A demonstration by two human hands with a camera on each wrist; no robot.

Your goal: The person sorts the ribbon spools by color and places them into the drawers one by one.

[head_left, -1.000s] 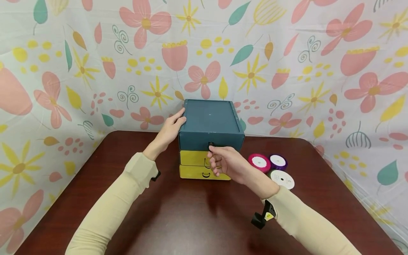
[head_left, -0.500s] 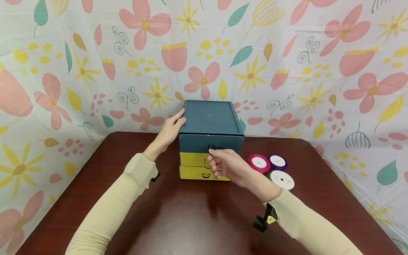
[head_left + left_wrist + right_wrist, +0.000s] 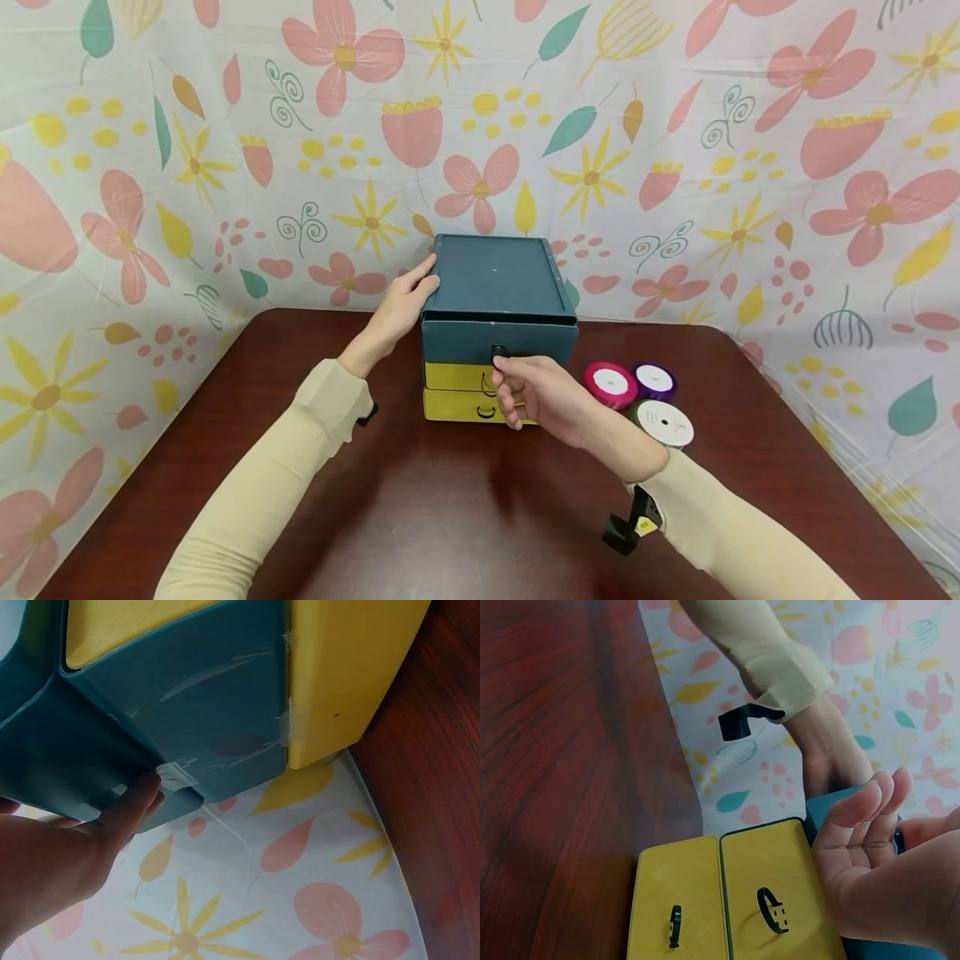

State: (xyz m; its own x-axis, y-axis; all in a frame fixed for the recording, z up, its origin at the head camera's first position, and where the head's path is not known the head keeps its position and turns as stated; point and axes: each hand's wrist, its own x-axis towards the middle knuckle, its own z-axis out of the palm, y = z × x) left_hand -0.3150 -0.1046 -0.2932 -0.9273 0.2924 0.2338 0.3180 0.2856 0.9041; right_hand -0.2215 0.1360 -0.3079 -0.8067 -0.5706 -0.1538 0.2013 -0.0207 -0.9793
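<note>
A small chest of drawers has a dark teal top [image 3: 495, 279], a teal upper drawer [image 3: 453, 340] and two yellow drawers [image 3: 453, 405] below. My right hand [image 3: 543, 396] pinches the black pull [image 3: 498, 352] of the teal drawer between thumb and forefinger, its other fingers loosely bent. That drawer stands out a little, with a dark gap under the top's front edge. My left hand [image 3: 397, 312] rests against the chest's upper left side. In the left wrist view its fingers [image 3: 135, 802] lie along the teal side wall. Black loop handles [image 3: 771, 910] show on the yellow drawers.
Right of the chest lie three ribbon spools: a pink one [image 3: 610, 385], a purple one [image 3: 655, 381] and one with a white label [image 3: 664, 423]. All stand on a dark red-brown table [image 3: 420, 508]. A flower-patterned cloth [image 3: 480, 108] hangs close behind.
My right hand has drawn the teal drawer slightly toward me, and a gap has opened beneath the chest's top. The left hand has stayed in place.
</note>
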